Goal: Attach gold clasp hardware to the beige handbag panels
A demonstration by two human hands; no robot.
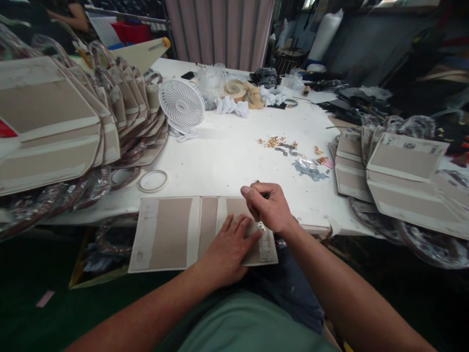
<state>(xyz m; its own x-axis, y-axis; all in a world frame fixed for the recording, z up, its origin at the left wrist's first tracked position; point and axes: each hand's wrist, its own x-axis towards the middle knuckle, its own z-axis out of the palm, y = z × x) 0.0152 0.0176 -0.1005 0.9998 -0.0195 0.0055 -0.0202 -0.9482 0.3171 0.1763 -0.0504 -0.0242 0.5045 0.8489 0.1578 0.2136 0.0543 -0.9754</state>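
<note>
1. We are viewing a beige panel (172, 234) lying flat at the near edge of the white bench (227, 161), with its near side overhanging toward our lap.
2. Our left hand (230, 249) is lying palm-down on the panel's right half with fingers spread. Its grip is holding nothing and is only pressing the sheet flat.
3. Our right hand (269, 208) is poised over the panel's right end, its grip pinching narrowly on a dark tool (264, 195). We cannot tell what kind of tool it is.
4. We are judging the panel to be light and board-stiff across its broad fields, yet likely folding along its pale bands. Its smooth face is probably sliding easily on the bench.
5. We are judging the safest hold to be along a long edge, or a flat palm on a broad field, away from the worked right end.
6. Metal fittings (286, 144) are lying scattered mid-bench, well apart from the panel. A tape ring (153, 181) and a white fan (182, 105) are sitting to the left, and stacks of like panels (54, 122) are flanking both sides.
</note>
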